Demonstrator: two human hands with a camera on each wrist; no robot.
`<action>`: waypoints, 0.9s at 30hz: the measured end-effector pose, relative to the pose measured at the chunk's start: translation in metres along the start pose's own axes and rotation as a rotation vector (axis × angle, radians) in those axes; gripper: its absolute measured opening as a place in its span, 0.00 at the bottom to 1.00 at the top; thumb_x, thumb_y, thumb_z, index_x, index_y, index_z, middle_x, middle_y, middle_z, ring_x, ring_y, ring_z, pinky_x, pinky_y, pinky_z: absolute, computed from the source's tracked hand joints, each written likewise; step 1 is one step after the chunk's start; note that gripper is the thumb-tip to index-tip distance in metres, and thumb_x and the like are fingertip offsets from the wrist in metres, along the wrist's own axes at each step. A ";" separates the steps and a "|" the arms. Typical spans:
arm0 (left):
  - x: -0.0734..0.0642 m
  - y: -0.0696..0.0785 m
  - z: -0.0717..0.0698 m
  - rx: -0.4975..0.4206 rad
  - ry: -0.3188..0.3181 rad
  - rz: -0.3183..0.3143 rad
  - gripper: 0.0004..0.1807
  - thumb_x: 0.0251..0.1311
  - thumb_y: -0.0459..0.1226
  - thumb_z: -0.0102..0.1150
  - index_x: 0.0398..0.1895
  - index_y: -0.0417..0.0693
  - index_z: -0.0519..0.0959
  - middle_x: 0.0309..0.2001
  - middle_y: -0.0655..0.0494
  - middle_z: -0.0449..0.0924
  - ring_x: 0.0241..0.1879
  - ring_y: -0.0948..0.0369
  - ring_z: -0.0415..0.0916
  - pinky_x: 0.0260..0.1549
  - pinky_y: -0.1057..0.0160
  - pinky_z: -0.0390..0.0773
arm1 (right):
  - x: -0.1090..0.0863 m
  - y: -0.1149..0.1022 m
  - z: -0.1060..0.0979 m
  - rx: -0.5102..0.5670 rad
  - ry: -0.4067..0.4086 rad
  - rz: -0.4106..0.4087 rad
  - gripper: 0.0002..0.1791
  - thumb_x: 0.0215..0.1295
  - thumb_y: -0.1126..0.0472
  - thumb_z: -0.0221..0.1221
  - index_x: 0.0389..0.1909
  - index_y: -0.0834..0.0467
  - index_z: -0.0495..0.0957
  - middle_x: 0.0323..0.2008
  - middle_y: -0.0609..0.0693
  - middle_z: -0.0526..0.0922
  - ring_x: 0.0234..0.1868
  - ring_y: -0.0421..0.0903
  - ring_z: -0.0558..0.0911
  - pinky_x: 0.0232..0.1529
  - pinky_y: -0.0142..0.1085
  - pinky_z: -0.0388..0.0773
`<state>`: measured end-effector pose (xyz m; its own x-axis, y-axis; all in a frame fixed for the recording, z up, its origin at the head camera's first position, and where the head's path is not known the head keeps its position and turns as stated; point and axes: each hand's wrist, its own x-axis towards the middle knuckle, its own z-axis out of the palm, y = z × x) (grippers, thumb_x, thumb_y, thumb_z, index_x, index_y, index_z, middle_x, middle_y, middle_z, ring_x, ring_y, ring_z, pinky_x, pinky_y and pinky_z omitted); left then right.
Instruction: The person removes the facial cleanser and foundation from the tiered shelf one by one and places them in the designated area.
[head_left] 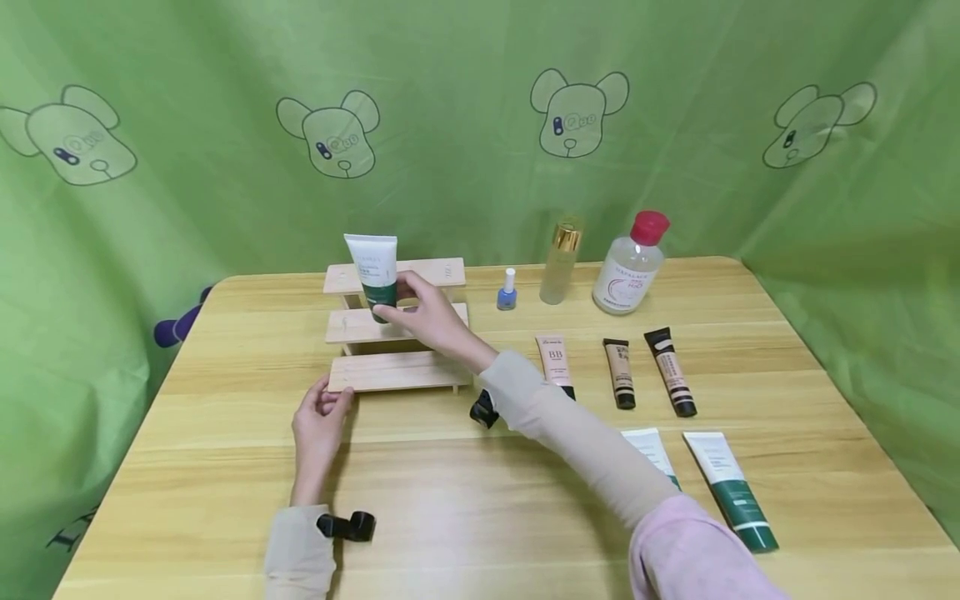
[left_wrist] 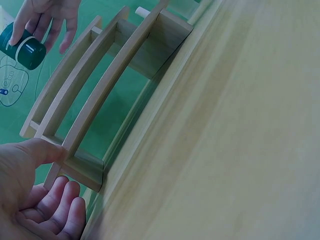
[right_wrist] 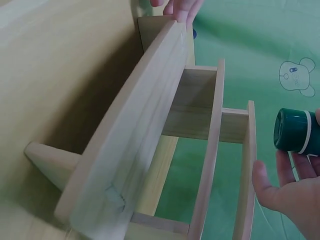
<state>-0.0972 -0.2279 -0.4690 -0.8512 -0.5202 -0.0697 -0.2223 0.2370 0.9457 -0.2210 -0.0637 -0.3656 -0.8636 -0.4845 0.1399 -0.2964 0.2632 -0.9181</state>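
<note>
A white and green squeeze tube (head_left: 372, 262) stands upright, cap down, above the upper steps of a three-tier wooden display rack (head_left: 401, 372). My right hand (head_left: 433, 318) holds it near its dark green cap (right_wrist: 292, 131), between thumb and fingers. At the rack's front left corner, my left hand (head_left: 318, 425) grips the end of the lowest step. In the left wrist view its thumb (left_wrist: 42, 150) lies on the board, with the other fingers curled beneath. Whether the tube's cap touches the rack cannot be told from the head view.
Behind the rack's right side stand a blue nail polish bottle (head_left: 507, 293), a gold-capped bottle (head_left: 561, 262) and a red-capped bottle (head_left: 628, 267). A pink BB tube (head_left: 554, 360), two black-capped tubes (head_left: 619, 371) (head_left: 670, 371) and two green-white tubes (head_left: 651, 450) (head_left: 731, 490) lie rightward.
</note>
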 end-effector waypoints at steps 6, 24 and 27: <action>0.000 0.000 0.001 0.007 -0.006 -0.011 0.27 0.63 0.39 0.59 0.63 0.38 0.69 0.39 0.48 0.78 0.27 0.76 0.72 0.29 0.78 0.72 | -0.010 0.000 -0.005 0.011 0.015 -0.001 0.24 0.62 0.57 0.63 0.57 0.58 0.71 0.47 0.53 0.80 0.49 0.45 0.78 0.49 0.34 0.77; 0.000 -0.001 0.001 -0.003 -0.009 -0.009 0.26 0.63 0.39 0.59 0.62 0.38 0.69 0.40 0.47 0.78 0.28 0.76 0.72 0.29 0.79 0.73 | -0.055 -0.003 -0.029 0.056 0.061 0.057 0.24 0.60 0.60 0.64 0.57 0.60 0.72 0.46 0.56 0.79 0.48 0.48 0.79 0.51 0.37 0.78; 0.000 -0.001 0.001 0.004 -0.004 -0.009 0.26 0.62 0.39 0.59 0.62 0.38 0.69 0.40 0.47 0.78 0.28 0.77 0.72 0.29 0.79 0.73 | -0.063 -0.004 -0.034 0.054 0.067 0.079 0.23 0.61 0.59 0.64 0.55 0.61 0.72 0.45 0.56 0.79 0.48 0.49 0.79 0.50 0.35 0.79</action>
<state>-0.0977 -0.2275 -0.4703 -0.8512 -0.5188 -0.0796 -0.2316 0.2352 0.9439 -0.1793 -0.0057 -0.3578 -0.9090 -0.4072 0.0893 -0.2058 0.2522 -0.9455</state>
